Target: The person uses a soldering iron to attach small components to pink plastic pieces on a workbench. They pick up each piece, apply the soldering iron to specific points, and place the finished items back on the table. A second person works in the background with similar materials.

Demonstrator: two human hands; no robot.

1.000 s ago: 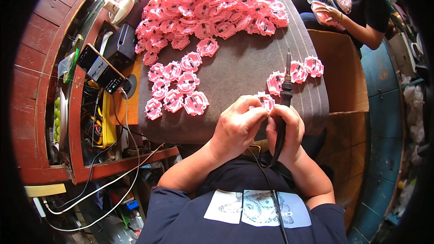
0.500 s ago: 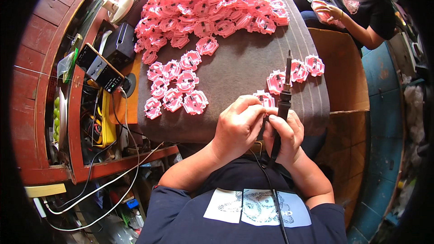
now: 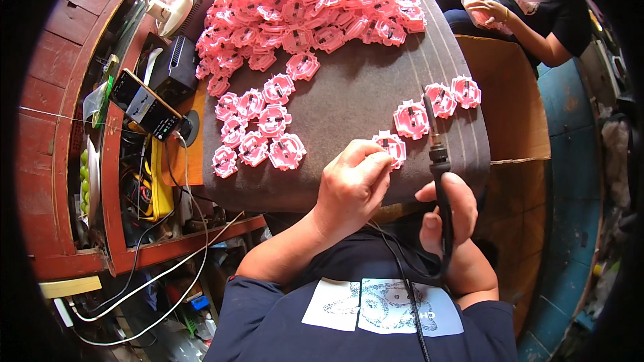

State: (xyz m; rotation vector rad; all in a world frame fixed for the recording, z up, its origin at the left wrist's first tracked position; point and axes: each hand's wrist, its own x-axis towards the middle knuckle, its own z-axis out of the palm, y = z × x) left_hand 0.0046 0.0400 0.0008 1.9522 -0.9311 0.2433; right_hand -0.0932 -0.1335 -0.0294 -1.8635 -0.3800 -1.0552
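Observation:
My right hand (image 3: 451,218) grips a soldering iron (image 3: 439,161) by its black handle, tip pointing away from me over the dark mat. The thumb and forefinger of my left hand (image 3: 354,184) are pinched together at the near-left edge of a pink plastic part (image 3: 392,150). What they pinch is too small to make out. Beyond it, toward the right, lie another pink part (image 3: 411,119) and two more, one a pink part (image 3: 441,100) just beside the iron's tip. Each has a small dark piece in its middle.
A large heap of pink parts (image 3: 302,10) covers the table's far end, with several loose ones (image 3: 253,147) at left. A phone (image 3: 146,104) stands left of the mat (image 3: 342,107). A cardboard box (image 3: 503,107) adjoins the right edge; another person's hand (image 3: 490,12) holds a pink bag.
My right hand has pulled away from the left, moving right and toward me with the iron. The left hand stays nearly in place, still pinched.

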